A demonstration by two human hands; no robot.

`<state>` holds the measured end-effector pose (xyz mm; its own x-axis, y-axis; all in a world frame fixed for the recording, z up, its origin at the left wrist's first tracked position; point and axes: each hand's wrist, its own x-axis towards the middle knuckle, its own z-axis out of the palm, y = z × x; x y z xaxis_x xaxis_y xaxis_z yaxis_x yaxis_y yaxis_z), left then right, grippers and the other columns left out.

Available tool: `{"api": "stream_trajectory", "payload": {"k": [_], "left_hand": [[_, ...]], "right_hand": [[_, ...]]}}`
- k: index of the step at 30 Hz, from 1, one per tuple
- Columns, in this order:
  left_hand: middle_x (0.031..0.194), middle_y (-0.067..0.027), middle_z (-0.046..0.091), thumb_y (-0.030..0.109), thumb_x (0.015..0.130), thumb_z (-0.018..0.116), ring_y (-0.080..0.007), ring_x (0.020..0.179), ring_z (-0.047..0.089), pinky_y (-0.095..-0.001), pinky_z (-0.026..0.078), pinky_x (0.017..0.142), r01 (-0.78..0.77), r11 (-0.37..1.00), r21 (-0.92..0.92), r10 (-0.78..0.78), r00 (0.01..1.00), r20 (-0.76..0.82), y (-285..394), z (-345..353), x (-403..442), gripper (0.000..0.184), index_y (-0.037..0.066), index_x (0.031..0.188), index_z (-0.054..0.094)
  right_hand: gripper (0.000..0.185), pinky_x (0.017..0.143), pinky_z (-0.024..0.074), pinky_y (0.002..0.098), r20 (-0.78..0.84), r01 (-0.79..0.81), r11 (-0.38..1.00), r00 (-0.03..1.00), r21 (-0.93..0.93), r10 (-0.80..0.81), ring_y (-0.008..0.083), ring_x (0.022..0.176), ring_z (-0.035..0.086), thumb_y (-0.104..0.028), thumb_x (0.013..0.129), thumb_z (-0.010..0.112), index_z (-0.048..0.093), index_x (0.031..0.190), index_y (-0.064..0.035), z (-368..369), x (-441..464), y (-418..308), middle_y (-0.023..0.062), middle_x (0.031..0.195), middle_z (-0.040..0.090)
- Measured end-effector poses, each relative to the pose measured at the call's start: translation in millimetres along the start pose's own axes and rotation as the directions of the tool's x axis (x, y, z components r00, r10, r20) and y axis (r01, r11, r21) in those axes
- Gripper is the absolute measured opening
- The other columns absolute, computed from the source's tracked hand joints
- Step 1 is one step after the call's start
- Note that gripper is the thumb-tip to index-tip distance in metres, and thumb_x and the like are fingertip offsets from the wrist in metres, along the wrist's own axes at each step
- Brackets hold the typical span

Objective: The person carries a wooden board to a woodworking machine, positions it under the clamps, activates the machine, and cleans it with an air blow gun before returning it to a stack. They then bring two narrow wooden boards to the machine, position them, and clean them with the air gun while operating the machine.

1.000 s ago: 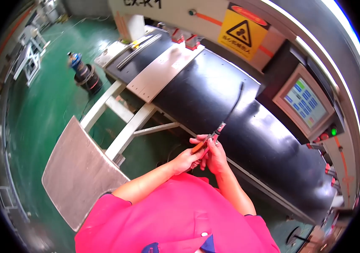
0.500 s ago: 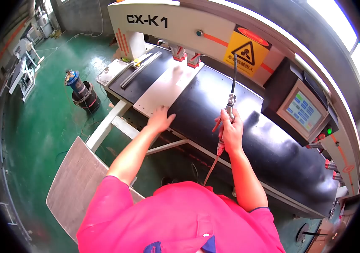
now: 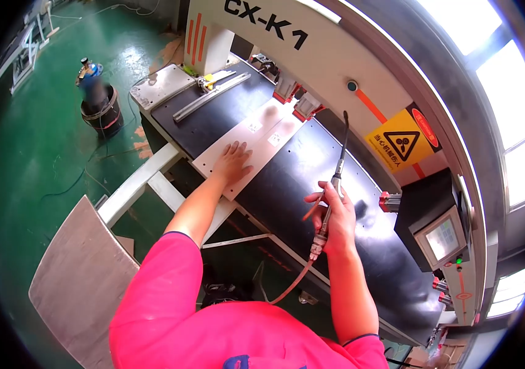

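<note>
My left hand (image 3: 233, 165) lies flat on the near part of a long pale board (image 3: 262, 144), fingers spread. Two small white labels with printed marks show on the board beyond my fingers. The board rests on the machine's black table (image 3: 299, 178), its far end reaching the red-and-grey clamps (image 3: 296, 97) under the beam. In my right hand (image 3: 338, 221) is an air blow gun (image 3: 337, 182), held above the table with its thin black nozzle pointing up and away. A reddish hose (image 3: 296, 284) runs from the gun's lower end down towards my body.
The machine beam (image 3: 330, 49) crosses above the table, with a yellow warning sign (image 3: 402, 140) and a control screen (image 3: 439, 238). Metal rails (image 3: 212, 97) lie at the table's left. A grey-brown panel (image 3: 84, 277) stands at my left. A black bucket (image 3: 102, 114) is on the green floor.
My left hand has moved from the board's near edge further onto its face. My right hand still holds the air blow gun. The head view has shifted, bringing the board and clamps closer.
</note>
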<state>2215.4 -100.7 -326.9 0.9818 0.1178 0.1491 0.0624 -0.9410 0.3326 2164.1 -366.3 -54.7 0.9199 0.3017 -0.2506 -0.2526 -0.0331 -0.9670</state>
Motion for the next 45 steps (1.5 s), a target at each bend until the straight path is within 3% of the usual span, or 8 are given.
{"api": "stream_trajectory", "payload": {"k": [3,6,21,36,45], "left_hand": [[0.156,-0.0131,0.032,0.043,0.098,0.049,-0.0325,0.147,0.024,-0.0445,0.017,0.121,-0.042,0.999,-0.001,0.042,0.993,-0.107,-6,13,-2,0.056,0.012,0.144,0.045],[0.156,-0.0137,0.033,0.042,0.099,0.048,-0.0321,0.146,0.026,-0.0435,0.018,0.121,-0.018,1.0,-0.026,0.016,0.998,-0.06,-2,6,1,0.055,0.01,0.143,0.046],[0.152,-0.017,0.038,0.04,0.098,0.05,-0.0343,0.144,0.03,-0.0446,0.02,0.12,-0.058,0.998,-0.028,0.054,0.992,-0.118,-4,8,2,0.054,0.007,0.141,0.048],[0.152,-0.0168,0.039,0.04,0.097,0.051,-0.0346,0.143,0.031,-0.0458,0.021,0.119,-0.071,0.997,-0.019,0.068,0.988,-0.138,-4,10,1,0.054,0.007,0.14,0.048],[0.151,-0.0181,0.039,0.039,0.098,0.051,-0.0355,0.143,0.031,-0.0456,0.022,0.119,-0.07,0.997,-0.034,0.064,0.987,-0.148,-5,10,2,0.054,0.006,0.14,0.048]], "right_hand": [[0.033,0.037,0.0355,0.0236,-0.018,0.034,0.999,0.999,-0.019,-0.034,0.0123,0.041,0.047,-0.028,0.101,0.054,0.053,0.117,0.0,13,13,-13,0.013,0.083,0.067],[0.031,0.037,0.0352,0.0237,-0.024,0.047,0.999,0.999,0.01,-0.046,0.0124,0.041,0.048,-0.028,0.101,0.055,0.052,0.115,-0.0004,19,28,-21,0.0133,0.081,0.067],[0.028,0.038,0.0378,0.0256,-0.061,0.078,0.993,0.995,0.086,-0.073,0.0136,0.04,0.049,-0.03,0.099,0.057,0.051,0.097,-0.0028,38,59,-27,0.0137,0.077,0.066],[0.028,0.038,0.0367,0.0268,-0.095,0.1,0.991,0.991,0.093,-0.091,0.0133,0.04,0.048,-0.029,0.1,0.055,0.052,0.096,-0.0017,45,64,-34,0.0127,0.075,0.065],[0.028,0.038,0.0367,0.0252,-0.077,0.069,0.994,0.995,0.082,-0.063,0.0127,0.039,0.048,-0.03,0.1,0.056,0.052,0.104,-0.0025,30,50,-15,0.0134,0.079,0.065]]}}
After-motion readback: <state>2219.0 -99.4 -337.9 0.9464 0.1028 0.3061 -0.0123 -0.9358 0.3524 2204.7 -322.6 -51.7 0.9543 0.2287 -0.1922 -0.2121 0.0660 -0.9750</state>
